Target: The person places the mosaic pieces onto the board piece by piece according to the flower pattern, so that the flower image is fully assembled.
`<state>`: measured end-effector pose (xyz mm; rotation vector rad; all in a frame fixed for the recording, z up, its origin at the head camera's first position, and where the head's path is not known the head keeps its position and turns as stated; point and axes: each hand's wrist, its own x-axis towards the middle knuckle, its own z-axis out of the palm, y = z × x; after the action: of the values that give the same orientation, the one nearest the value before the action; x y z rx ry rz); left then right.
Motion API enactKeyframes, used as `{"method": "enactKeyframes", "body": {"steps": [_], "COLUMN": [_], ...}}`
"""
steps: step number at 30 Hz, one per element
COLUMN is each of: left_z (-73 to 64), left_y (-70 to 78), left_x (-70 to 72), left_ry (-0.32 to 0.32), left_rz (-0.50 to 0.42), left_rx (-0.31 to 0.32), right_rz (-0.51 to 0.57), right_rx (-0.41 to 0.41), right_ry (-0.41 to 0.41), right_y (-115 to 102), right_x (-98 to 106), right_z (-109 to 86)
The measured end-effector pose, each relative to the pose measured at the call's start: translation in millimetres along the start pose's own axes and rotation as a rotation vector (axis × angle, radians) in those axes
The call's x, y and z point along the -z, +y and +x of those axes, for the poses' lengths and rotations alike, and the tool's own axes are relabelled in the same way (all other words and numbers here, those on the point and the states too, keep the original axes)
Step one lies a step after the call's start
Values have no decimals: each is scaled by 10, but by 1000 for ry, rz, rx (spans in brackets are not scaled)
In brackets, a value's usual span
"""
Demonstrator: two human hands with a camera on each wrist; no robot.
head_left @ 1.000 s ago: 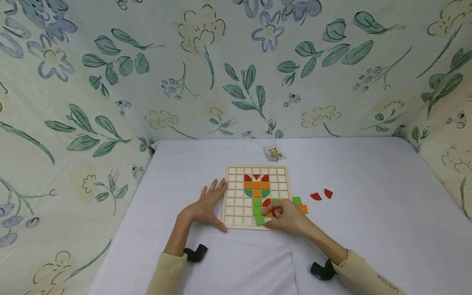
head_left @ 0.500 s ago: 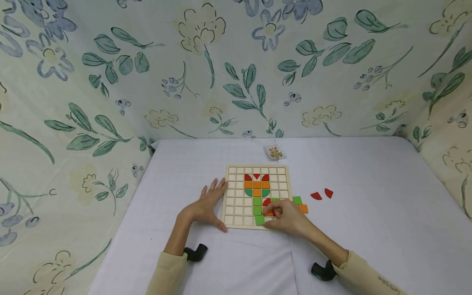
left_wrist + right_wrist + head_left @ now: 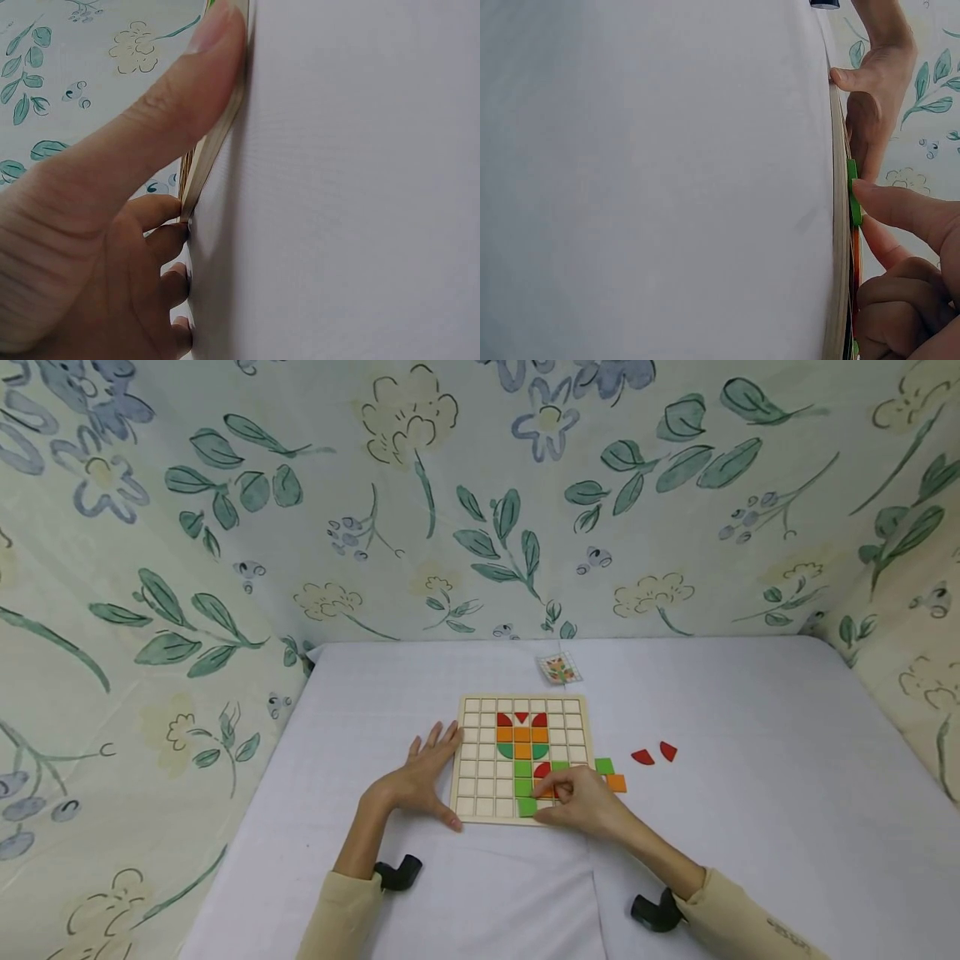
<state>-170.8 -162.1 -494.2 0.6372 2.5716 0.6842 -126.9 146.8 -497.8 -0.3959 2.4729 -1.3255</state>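
Note:
A wooden grid board (image 3: 480,768) lies on the table, its cells partly filled with coloured tiles. They form a flower of red, orange and green pieces (image 3: 522,735) above a column of light green squares (image 3: 522,769). My left hand (image 3: 420,781) spreads along the board's left edge, thumb at the near corner; in the left wrist view, the thumb (image 3: 172,112) overlaps the wooden edge. My right hand (image 3: 588,802) pinches a green square tile (image 3: 527,808) at the bottom of the column between thumb and index finger. Behind this hand, other tiles on the board are partly hidden.
Two red curved-edge pieces (image 3: 654,755) lie on the white cloth to the right. A green square (image 3: 604,767) and an orange square (image 3: 617,783) sit by the board's right edge. A small picture card (image 3: 559,670) in clear wrapping lies beyond the board.
The green square tile under my right fingers has turned slightly and sits straighter in line with the column. Both hands have stayed nearly in place.

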Motion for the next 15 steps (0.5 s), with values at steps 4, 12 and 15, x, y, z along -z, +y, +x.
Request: {"method": "enactKeyframes", "body": {"steps": [4, 12, 15], "left_z": [-7, -14, -13], "left_y": [-1, 3, 4], "left_x": [4, 11, 11], "left_ry": [0, 3, 2], "left_rz": [-9, -18, -16], "left_rx": [-3, -11, -13], "right_rz": [3, -8, -12], "right_rx": [1, -21, -30], "right_ry": [1, 38, 44], "right_y": [-13, -61, -75], "right_x": [-16, -57, -69], "right_z": [14, 25, 30]}}
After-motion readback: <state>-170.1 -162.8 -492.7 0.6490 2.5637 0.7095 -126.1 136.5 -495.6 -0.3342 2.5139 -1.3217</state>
